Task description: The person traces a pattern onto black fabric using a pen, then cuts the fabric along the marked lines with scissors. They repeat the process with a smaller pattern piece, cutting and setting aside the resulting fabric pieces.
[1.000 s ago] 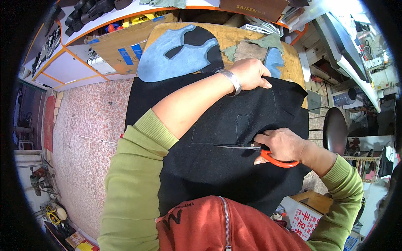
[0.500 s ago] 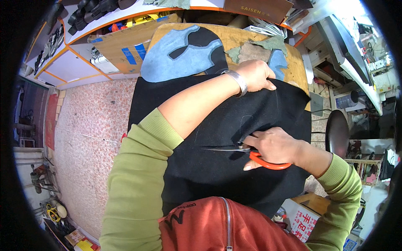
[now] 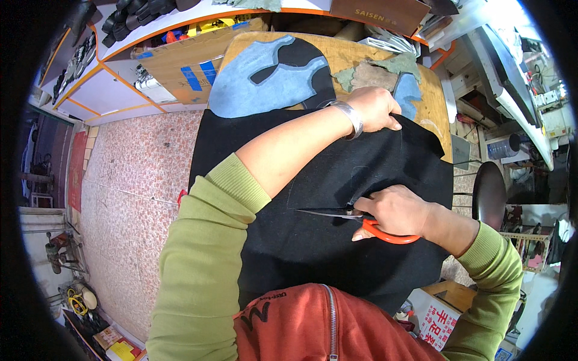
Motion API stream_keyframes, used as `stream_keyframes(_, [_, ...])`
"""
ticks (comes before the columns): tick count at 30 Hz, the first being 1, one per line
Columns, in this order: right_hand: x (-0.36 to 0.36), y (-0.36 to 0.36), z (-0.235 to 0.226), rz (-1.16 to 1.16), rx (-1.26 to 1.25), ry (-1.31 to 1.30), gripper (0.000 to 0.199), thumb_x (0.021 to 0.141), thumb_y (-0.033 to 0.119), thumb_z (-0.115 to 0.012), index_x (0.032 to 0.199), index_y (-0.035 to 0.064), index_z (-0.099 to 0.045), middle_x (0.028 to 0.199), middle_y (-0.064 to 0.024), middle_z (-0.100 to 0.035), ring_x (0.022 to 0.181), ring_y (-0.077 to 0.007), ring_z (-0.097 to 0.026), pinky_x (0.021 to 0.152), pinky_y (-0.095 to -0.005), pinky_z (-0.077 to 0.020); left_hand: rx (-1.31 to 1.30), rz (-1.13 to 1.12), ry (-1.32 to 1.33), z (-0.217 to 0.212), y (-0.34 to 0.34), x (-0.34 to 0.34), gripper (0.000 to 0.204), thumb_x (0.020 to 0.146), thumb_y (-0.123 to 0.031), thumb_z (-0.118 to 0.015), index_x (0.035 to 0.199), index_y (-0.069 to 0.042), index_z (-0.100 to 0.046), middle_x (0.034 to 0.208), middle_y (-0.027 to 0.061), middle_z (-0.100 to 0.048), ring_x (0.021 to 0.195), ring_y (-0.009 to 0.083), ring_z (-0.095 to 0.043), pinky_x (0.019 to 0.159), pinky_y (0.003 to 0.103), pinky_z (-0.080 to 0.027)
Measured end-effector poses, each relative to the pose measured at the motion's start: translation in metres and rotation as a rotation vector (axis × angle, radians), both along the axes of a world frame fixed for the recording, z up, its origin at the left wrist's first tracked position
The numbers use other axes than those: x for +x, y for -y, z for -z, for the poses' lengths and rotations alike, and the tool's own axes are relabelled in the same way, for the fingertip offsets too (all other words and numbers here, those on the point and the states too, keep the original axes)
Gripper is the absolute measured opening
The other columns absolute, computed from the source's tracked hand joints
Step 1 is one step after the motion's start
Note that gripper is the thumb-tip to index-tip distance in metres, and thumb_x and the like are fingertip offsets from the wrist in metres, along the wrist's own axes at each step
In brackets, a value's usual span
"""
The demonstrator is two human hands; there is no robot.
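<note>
A large black cloth [image 3: 283,240] is spread across the wooden table and reaches back to my body. My left hand [image 3: 374,108] is closed on its far edge, the fingers pinching a fold near the table's far right. Nearer to me, my right hand [image 3: 397,210] grips scissors [image 3: 391,237] with orange handles. Their metal blades point left, at the middle of the cloth; whether they are cutting through it I cannot tell. Faint pale lines run over the cloth between my hands. Just beyond it lies a light blue suede-like piece [image 3: 253,90] on a black backing.
Scraps of green, brown and blue material [image 3: 379,78] lie on the wooden table [image 3: 343,45] at the back. A cardboard box [image 3: 180,69] stands behind, left of the table. To the right is a dark round stool [image 3: 489,192]. A white carton [image 3: 436,319] sits low at the right.
The whole view has shifted slightly, so the table appears a little further right. Both hands keep their holds, and the scissors have tilted slightly.
</note>
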State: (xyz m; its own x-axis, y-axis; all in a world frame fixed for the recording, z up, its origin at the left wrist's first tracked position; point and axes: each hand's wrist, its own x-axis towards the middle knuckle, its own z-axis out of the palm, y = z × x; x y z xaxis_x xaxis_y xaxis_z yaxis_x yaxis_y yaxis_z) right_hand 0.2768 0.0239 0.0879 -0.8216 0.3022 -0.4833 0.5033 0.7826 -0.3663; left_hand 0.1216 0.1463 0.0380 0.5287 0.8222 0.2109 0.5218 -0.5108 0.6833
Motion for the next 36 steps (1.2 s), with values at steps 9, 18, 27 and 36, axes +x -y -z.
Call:
stream_keyframes(9, [-0.019, 0.008, 0.009, 0.029, -0.013, -0.019, 0.058, 0.086, 0.058, -0.061, 0.106, 0.0037, -0.064, 0.080, -0.0158, -0.068, 0.081, -0.0349, -0.069, 0.075, -0.0411, -0.0545, 0.002, -0.001, -0.093, -0.001, -0.001, 0.001, 0.024, 0.078, -0.030, -0.075, 0.094, -0.012, -0.075, 0.088, 0.0116, -0.072, 0.083, 0.0284, -0.067, 0.076, 0.039, -0.050])
stream_keyframes(18, [-0.022, 0.034, 0.006, 0.116, 0.071, -0.004, 0.057, 0.084, 0.059, -0.063, 0.099, 0.0042, -0.063, 0.076, -0.0158, -0.066, 0.077, -0.0349, -0.068, 0.072, -0.0420, -0.0540, 0.034, 0.016, -0.224, 0.026, -0.004, -0.014, 0.048, 0.079, -0.049, -0.071, 0.107, -0.010, -0.072, 0.106, 0.0184, -0.069, 0.098, 0.0354, -0.066, 0.086, 0.044, -0.050])
stream_keyframes(27, [-0.024, 0.083, 0.015, 0.370, 0.115, -0.024, 0.057, 0.085, 0.059, -0.060, 0.099, 0.0041, -0.063, 0.077, -0.0164, -0.066, 0.078, -0.0357, -0.067, 0.072, -0.0424, -0.0533, -0.319, 0.041, -0.480, 0.001, 0.012, -0.130, 0.071, 0.078, -0.064, -0.067, 0.107, 0.000, -0.064, 0.101, 0.0180, -0.068, 0.095, 0.0307, -0.065, 0.082, 0.039, -0.050])
stream_keyframes(36, [-0.029, 0.126, 0.032, 0.536, 0.215, -0.129, 0.059, 0.086, 0.062, -0.058, 0.100, 0.0040, -0.061, 0.079, -0.0180, -0.067, 0.079, -0.0377, -0.068, 0.072, -0.0437, -0.0536, -0.251, -0.240, -0.155, 0.010, 0.055, -0.153, 0.056, 0.073, -0.027, -0.084, 0.116, 0.001, -0.062, 0.115, 0.0164, -0.066, 0.105, 0.0283, -0.064, 0.094, 0.037, -0.048])
